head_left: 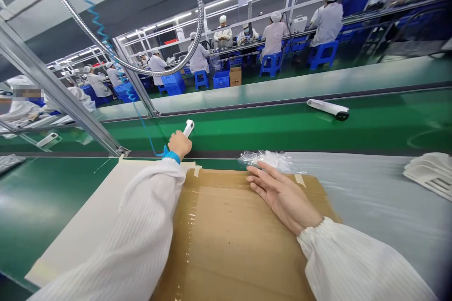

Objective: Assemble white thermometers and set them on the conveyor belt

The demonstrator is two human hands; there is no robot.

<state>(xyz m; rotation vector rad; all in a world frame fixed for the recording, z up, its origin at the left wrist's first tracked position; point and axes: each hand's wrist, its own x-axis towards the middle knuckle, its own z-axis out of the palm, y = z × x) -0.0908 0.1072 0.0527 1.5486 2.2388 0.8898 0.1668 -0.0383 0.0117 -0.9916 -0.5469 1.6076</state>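
"take the brown cardboard (pixel 233 244) as the dial. where's the left hand (pixel 180 145)?"

"at eleven o'clock, beyond the far edge, with a blue wrist strap (pixel 172 154) below it."

"and its fingers?"

"curled shut around the near end of a white device (pixel 189 128). the far end pokes out over the green belt (pixel 243 127); whether it touches the belt, i can't tell."

"the right hand (pixel 284 197)?"

"two o'clock, over the cardboard. its fingers are stretched out, slightly apart, with nothing between them that i can see. the tips point toward eleven."

"what's near those tips?"

"crumpled clear plastic (pixel 270 161), at one o'clock, just past the cardboard's edge."

"any more devices?"

"a second device (pixel 327 109) lies on the belt between one and two o'clock, its dark end to the right. a third device (pixel 47 139) is far off at ten."

"and on the bench (pixel 31 197)?"

"a pale sheet (pixel 88 216) beside the cardboard at nine, and a cluster of white pieces (pixel 431 171) well off toward three."

"behind the belt?"

"people in white, several seated on blue stools (pixel 271 64), around twelve."
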